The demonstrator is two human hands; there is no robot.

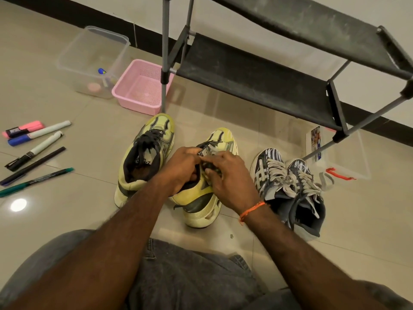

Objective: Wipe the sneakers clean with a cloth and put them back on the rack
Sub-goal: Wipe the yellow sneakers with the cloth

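Two yellow sneakers with dark laces stand on the tiled floor. The left yellow sneaker stands free. Both my hands are on the right yellow sneaker: my left hand grips its collar and tongue, my right hand pinches its dark laces. A pair of blue-and-white striped sneakers with white laces sits to the right. The grey shoe rack with dusty fabric shelves stands behind, with no shoes on its visible shelves. No cloth is visible.
A pink basket and a clear plastic box sit at the back left. Several markers and pens lie on the floor to the left. Another clear box sits under the rack's right end. My knees fill the bottom.
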